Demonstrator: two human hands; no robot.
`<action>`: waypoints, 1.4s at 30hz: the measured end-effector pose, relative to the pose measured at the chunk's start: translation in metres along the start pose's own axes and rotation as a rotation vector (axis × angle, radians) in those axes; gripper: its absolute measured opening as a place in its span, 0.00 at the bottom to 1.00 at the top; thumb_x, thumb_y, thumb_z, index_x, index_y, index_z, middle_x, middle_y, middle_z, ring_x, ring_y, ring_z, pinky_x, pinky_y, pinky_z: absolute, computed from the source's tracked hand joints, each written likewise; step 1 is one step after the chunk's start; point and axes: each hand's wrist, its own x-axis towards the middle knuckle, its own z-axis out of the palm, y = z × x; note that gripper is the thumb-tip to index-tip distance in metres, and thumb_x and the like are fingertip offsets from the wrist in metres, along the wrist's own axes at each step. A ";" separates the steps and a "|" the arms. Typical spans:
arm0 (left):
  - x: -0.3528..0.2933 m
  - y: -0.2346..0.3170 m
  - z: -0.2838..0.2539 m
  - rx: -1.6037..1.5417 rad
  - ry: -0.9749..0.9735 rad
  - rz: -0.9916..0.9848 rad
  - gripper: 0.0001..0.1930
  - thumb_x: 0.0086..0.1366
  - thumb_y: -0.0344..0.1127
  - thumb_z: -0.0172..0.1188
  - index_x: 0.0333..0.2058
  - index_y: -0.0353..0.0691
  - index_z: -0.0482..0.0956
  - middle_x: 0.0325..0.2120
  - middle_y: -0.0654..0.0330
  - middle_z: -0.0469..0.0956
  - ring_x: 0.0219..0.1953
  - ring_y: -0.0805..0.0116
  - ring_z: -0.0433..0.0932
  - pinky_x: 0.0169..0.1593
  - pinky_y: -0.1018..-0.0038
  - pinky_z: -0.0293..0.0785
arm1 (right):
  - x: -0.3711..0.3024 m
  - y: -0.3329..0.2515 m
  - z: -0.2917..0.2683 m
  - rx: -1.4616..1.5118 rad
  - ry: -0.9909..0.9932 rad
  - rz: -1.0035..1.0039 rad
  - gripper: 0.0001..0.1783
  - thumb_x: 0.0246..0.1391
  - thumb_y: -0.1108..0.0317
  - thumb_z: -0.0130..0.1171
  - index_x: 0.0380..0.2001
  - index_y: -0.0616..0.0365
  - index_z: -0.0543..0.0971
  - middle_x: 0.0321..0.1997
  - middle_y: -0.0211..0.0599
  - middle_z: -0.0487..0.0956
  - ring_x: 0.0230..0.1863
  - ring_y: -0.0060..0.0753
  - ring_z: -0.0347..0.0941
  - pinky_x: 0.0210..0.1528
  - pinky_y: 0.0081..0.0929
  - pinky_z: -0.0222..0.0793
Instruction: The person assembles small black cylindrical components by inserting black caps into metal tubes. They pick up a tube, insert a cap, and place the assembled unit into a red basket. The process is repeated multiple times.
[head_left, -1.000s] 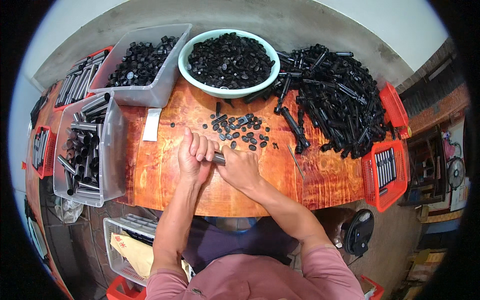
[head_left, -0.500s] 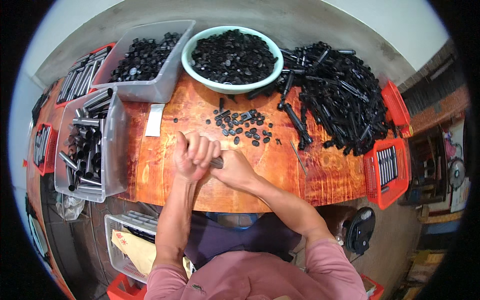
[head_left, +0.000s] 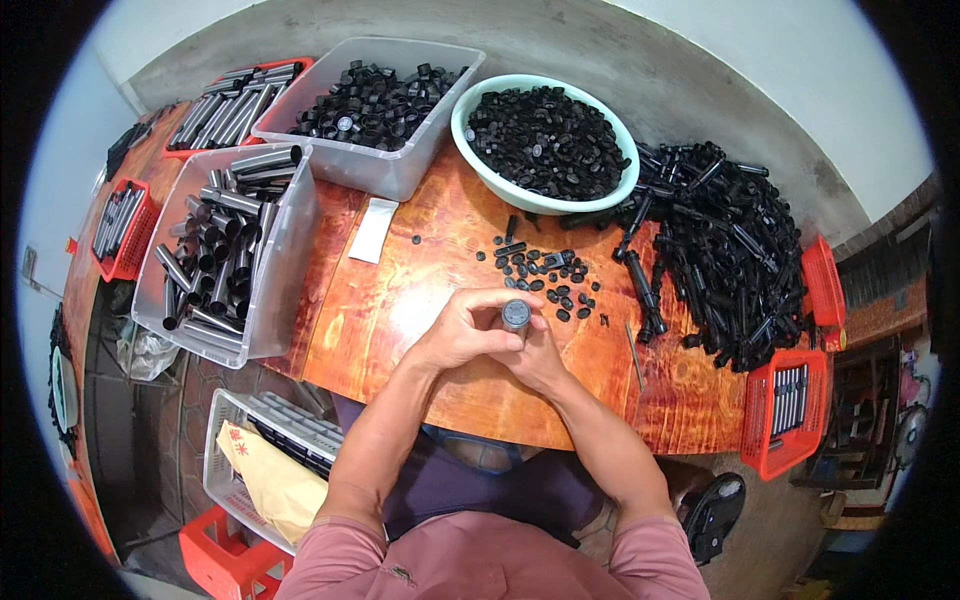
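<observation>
A dark tube (head_left: 516,316) with a round grey-black capped end stands upright between my hands, that end facing up. My left hand (head_left: 458,332) curls around it from the left, thumb and fingers near the capped end. My right hand (head_left: 541,362) is closed around the tube lower down; most of the tube is hidden by the hands. Just beyond them, several small black oval parts (head_left: 537,285) lie scattered on the wooden table (head_left: 400,320), with a short black cylinder (head_left: 510,249) among them.
At the left are clear bins of metal tubes (head_left: 215,230) and black caps (head_left: 375,110). A pale green basin (head_left: 545,205) holds small black parts. A heap of black assemblies (head_left: 720,250) lies right, near a thin rod (head_left: 634,355) and a red basket of tubes (head_left: 785,410).
My hands have shifted right and turned; the left fingers, raised before, now wrap round the tube, whose capped end faces up. My view has swung left.
</observation>
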 end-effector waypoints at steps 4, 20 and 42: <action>0.001 -0.007 -0.006 -0.002 -0.063 0.061 0.25 0.54 0.25 0.72 0.52 0.31 0.80 0.43 0.53 0.84 0.48 0.65 0.82 0.55 0.67 0.77 | 0.000 -0.010 0.002 0.056 -0.003 -0.019 0.15 0.51 0.65 0.69 0.35 0.63 0.77 0.30 0.29 0.78 0.34 0.20 0.73 0.37 0.27 0.72; 0.011 -0.009 0.004 -0.151 0.225 0.169 0.23 0.65 0.41 0.67 0.54 0.37 0.75 0.36 0.58 0.79 0.41 0.65 0.80 0.48 0.68 0.78 | 0.002 -0.030 0.008 -0.028 0.099 0.033 0.13 0.57 0.68 0.67 0.40 0.64 0.78 0.29 0.28 0.77 0.34 0.21 0.74 0.38 0.23 0.71; 0.024 -0.030 0.008 -0.500 0.355 0.193 0.22 0.76 0.52 0.48 0.31 0.39 0.74 0.29 0.54 0.75 0.41 0.55 0.75 0.56 0.58 0.69 | -0.005 -0.019 -0.002 -1.029 0.284 -0.251 0.10 0.52 0.72 0.57 0.37 0.64 0.75 0.24 0.48 0.81 0.23 0.47 0.82 0.23 0.40 0.77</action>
